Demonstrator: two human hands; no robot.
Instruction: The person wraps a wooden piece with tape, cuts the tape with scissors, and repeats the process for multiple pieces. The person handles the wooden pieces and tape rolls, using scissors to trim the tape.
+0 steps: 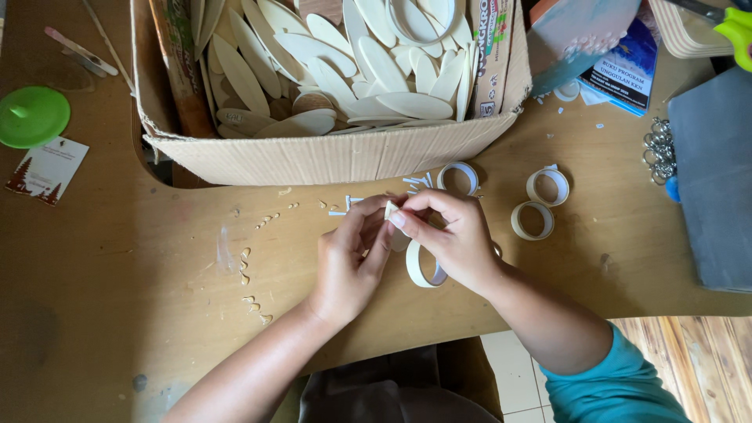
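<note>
My left hand (351, 262) and my right hand (448, 235) meet over the wooden table (117, 258), just in front of a cardboard box (313, 157). Together the fingertips pinch a small pale piece (390, 209). A roll of white tape (423, 268) hangs under my right hand, around its fingers or palm. Small white scraps (345, 205) lie on the table beside my fingers.
The box holds several pale oval wooden pieces (337, 70). Three tape rolls (547, 186) lie to the right. A green lid (31, 116) and a card (47, 168) sit at far left. Key rings (659, 149), a grey board (717, 180) and booklets (619, 63) are at right.
</note>
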